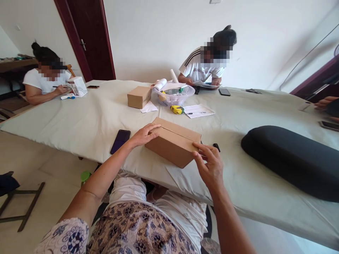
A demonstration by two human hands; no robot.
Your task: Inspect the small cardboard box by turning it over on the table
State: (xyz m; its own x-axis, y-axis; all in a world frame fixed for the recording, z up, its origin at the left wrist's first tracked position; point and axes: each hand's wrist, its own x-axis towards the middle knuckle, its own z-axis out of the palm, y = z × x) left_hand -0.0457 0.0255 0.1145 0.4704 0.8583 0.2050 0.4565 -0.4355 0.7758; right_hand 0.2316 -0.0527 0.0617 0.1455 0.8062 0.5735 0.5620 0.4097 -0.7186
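Draped table (90,116): carton (173,141) between left grip (143,135), right grip (212,166); both spread, touching its ends.

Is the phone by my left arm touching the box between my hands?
Apart: the head view shows tablecloth between the phone and the box.

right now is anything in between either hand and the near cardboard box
Nothing visible: the left hand touches the near cardboard box at its left end, the right hand at its right. The dark phone lies off to the left.
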